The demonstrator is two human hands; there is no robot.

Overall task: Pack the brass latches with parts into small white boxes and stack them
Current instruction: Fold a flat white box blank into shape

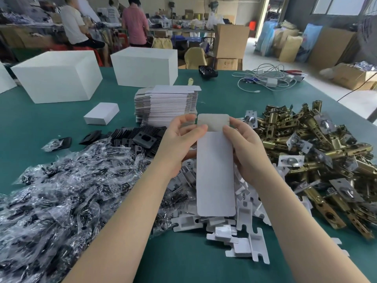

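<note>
Holding a flat white box blank point(215, 172) upright over the green worktop point(224, 260), both hands are clamped on it near its top: the left hand point(179, 146) pinches the left edge, thumb across the front, and the right hand point(244, 150) grips the right edge. Its rounded top flap point(213, 122) shows a greyish inner face above the thumbs. Off to the right lies the heap of brass latches point(318, 158), well clear of both hands. Beneath the blank sit loose white card inserts point(240, 231). Left of centre, a spread of clear bagged parts point(67, 193), with black plates point(140, 137) behind. Further back, the stack of flat blanks point(167, 105) and one closed small white box point(101, 113).
</note>
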